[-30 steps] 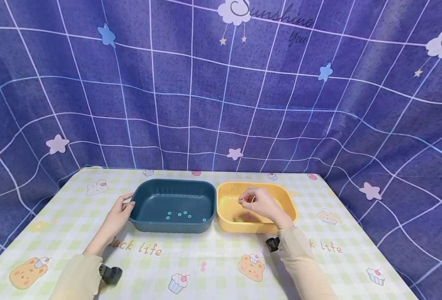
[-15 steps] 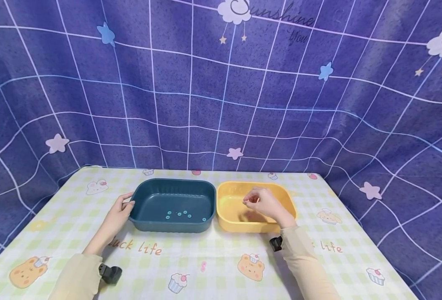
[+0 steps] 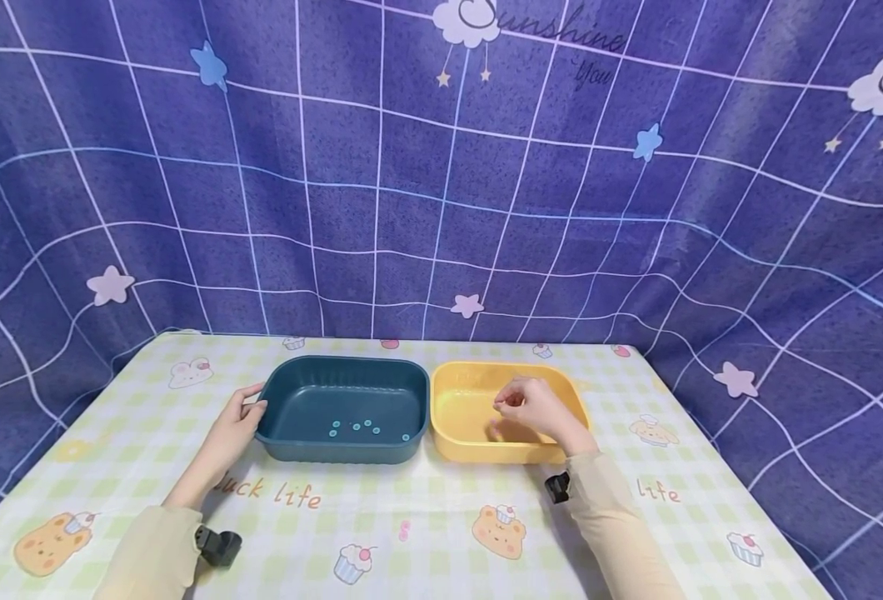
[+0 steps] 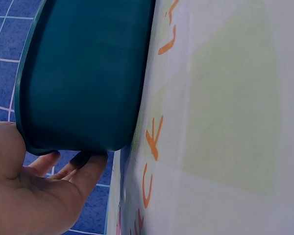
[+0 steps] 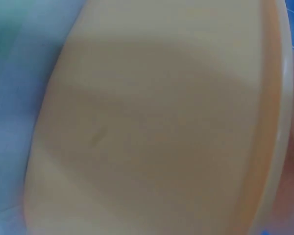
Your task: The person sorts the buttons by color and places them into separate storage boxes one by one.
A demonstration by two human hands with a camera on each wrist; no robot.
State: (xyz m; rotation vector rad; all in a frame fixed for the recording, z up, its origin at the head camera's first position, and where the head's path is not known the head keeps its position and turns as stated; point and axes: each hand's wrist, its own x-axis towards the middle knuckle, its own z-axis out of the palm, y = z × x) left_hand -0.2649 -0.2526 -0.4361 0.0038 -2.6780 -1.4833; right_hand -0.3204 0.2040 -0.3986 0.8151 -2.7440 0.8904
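Note:
My left hand grips the left end of a dark teal plastic bin. In the left wrist view its thumb lies at the rim and its fingers touch the outside of the end wall. Several small teal buttons lie on that bin's floor. My right hand hovers over a yellow plastic bin, fingers curled and fingertips close together. Whether something small is between them is too small to tell. Below the fingertips a small pink thing shows, blurred. The right wrist view shows mostly the yellow bin's outer wall.
The two bins stand side by side, nearly touching, on a checked tablecloth with printed bears, cupcakes and lettering. Behind the table hangs a blue grid-patterned curtain. Each wrist wears a black camera.
My right hand has shifted slightly right over the yellow bin. The pink thing beneath its fingertips now shows more clearly. My left hand keeps its grip on the teal bin.

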